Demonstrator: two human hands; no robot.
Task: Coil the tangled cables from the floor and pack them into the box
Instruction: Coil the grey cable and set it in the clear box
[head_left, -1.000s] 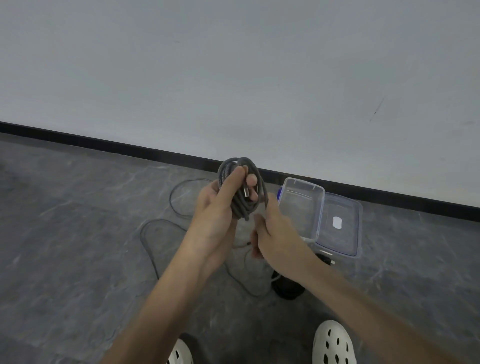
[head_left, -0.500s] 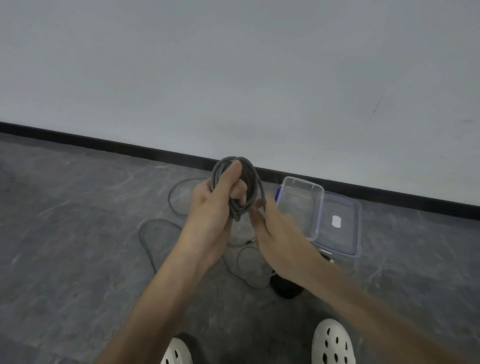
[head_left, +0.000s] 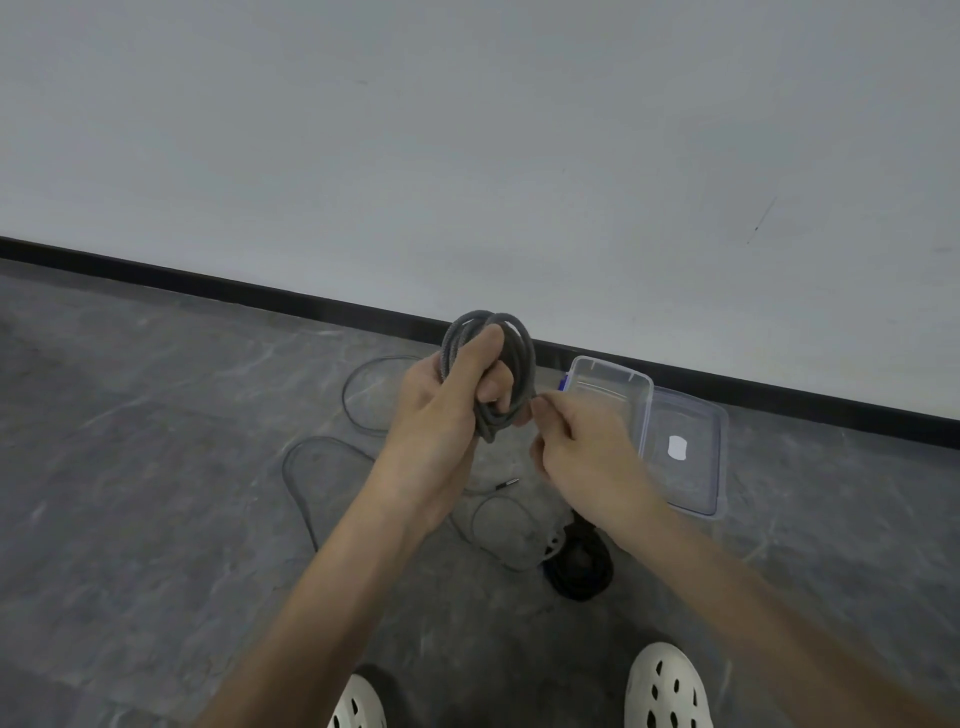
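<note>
The left hand (head_left: 441, 415) is gripping the coiled cable (head_left: 525, 364), the right hand (head_left: 587, 452) pinching its end, the box (head_left: 644, 387) lying open beyond.

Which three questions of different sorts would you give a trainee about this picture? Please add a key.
1. True or false: the left hand grips the grey coil.
2. The lid of the clear box is: A shut on it, B open and lying beside it, C held in a hand.
3. Fill in: the black coil lies on the ___.

Key: 1 true; 2 B; 3 floor.
</note>
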